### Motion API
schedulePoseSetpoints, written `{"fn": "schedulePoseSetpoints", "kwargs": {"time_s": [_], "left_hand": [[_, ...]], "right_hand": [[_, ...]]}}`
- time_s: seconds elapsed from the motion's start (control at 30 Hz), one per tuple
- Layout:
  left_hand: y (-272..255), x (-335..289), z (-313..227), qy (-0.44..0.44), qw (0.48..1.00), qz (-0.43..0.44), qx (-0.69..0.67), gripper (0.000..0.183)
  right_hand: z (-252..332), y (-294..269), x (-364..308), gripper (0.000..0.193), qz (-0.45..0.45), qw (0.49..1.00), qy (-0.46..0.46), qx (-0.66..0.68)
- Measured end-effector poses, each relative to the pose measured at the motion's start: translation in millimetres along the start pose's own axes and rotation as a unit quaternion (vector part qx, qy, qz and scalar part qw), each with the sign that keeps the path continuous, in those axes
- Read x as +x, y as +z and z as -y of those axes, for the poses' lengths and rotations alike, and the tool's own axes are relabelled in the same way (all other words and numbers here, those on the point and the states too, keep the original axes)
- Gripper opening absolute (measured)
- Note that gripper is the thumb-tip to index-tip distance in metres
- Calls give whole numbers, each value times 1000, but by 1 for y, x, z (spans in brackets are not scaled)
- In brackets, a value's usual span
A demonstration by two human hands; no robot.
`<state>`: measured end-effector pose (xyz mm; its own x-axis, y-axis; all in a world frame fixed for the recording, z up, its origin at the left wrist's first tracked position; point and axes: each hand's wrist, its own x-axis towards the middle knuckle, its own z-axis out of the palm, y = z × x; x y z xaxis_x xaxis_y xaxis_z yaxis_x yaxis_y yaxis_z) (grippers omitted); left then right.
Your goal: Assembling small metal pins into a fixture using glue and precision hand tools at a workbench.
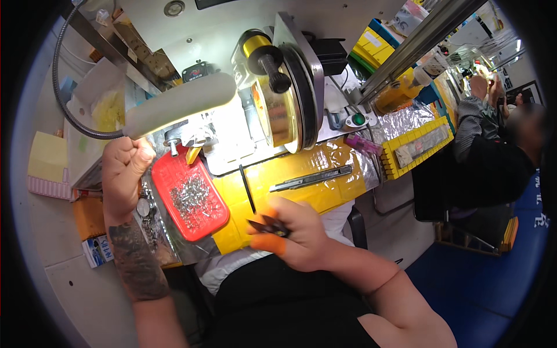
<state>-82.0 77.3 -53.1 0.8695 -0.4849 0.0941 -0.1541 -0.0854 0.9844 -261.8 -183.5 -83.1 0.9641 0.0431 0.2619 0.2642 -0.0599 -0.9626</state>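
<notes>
My left hand (126, 168) is closed, its fingers curled, beside the left end of the lamp's pale tube (183, 104). Whatever it may hold is hidden. Just to its right lies a red tray (172, 204) with a heap of small shiny metal parts (194, 198). In front of my body, my right hand (299, 235) is wrapped round a small dark pointed tool (271, 225), possibly snips. Orange covers (269, 243) sit on its fingertips. A thin black rod (247, 188) lies beyond that hand, and a black utility knife (311, 178) rests on the yellow-covered bench (232, 235).
A machine with a large spool (275, 113) and a yellow wire reel (256, 45) stands at the back. The lamp's flexible neck (56, 75) arches on the left. Right of the bench are a yellow bin (426, 139) and a purple object (362, 145). Another person (493, 145) sits at far right.
</notes>
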Motion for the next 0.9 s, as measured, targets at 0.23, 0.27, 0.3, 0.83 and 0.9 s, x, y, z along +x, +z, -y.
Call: {"fn": "schedulePoseSetpoints", "kwargs": {"time_s": [0.23, 0.27, 0.3, 0.83, 0.9], "left_hand": [[-12, 11, 7, 87, 991, 47, -89, 49], [-6, 13, 6, 86, 991, 50, -90, 49], [6, 13, 0, 87, 991, 10, -102, 52], [56, 19, -15, 168, 950, 5, -263, 32], [61, 16, -17, 172, 949, 1, -266, 31]], "right_hand": [[-6, 28, 55, 45, 80, 761, 249, 593], [-10, 30, 60, 46, 74, 734, 238, 632], [-9, 32, 65, 44, 48, 699, 259, 665], [0, 28, 87, 34, 31, 736, 243, 631], [1, 29, 88, 32, 22, 743, 247, 622]]}}
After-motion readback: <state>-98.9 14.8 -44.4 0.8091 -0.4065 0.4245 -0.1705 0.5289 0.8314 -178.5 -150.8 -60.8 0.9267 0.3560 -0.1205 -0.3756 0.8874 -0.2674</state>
